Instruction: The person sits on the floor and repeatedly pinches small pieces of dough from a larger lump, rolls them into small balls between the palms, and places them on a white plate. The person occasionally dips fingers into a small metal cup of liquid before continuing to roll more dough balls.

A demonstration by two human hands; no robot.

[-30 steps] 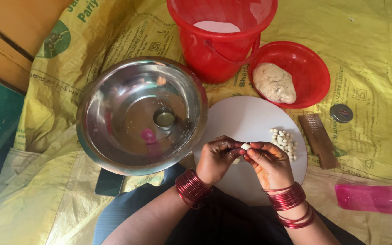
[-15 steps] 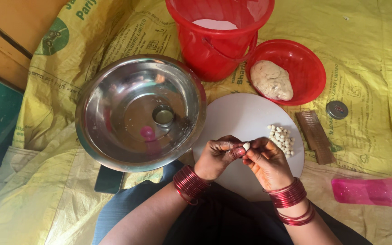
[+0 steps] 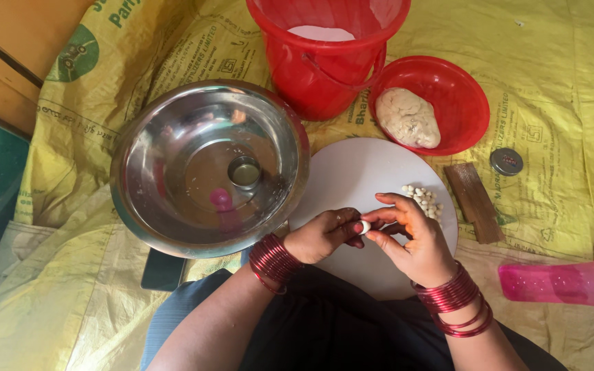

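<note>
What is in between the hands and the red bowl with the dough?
In the head view, a heap of small white pieces lies on the round white board between the hands and the red bowl.

Cooking on the floor at home

I've got a yellow sack mat (image 3: 572,103), steel bowl (image 3: 173,172), red bucket (image 3: 324,62), dough in a red bowl (image 3: 469,96).

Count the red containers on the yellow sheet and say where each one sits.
2. The red bucket stands at the top, behind the steel bowl. The red bowl with dough sits to its right, above the white board.
</note>
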